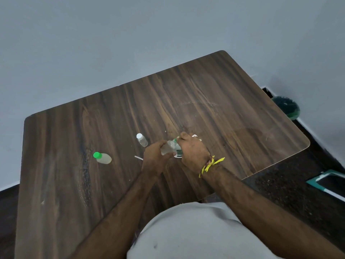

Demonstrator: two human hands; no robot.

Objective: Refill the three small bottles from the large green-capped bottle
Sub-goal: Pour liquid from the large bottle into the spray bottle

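My left hand [153, 160] grips the body of a clear plastic bottle [167, 148] lying tilted over the middle of the wooden table [214, 101]. My right hand [192, 150] curls round its neck end, where a bit of green shows; whether that is its cap I cannot tell. A green and white label shows under the hands. A small clear bottle with a white cap [142, 140] stands just left of the hands. Farther left stands a milky bottle with a bright green cap [103, 157]. A small white thing [195, 135] peeks out beyond my right hand.
A thin white strip [138, 157] lies on the table by my left hand. On the floor to the right stand a green bin [286, 107] and a teal and white flat object [328, 181]. A grey wall runs along the table's far edge.
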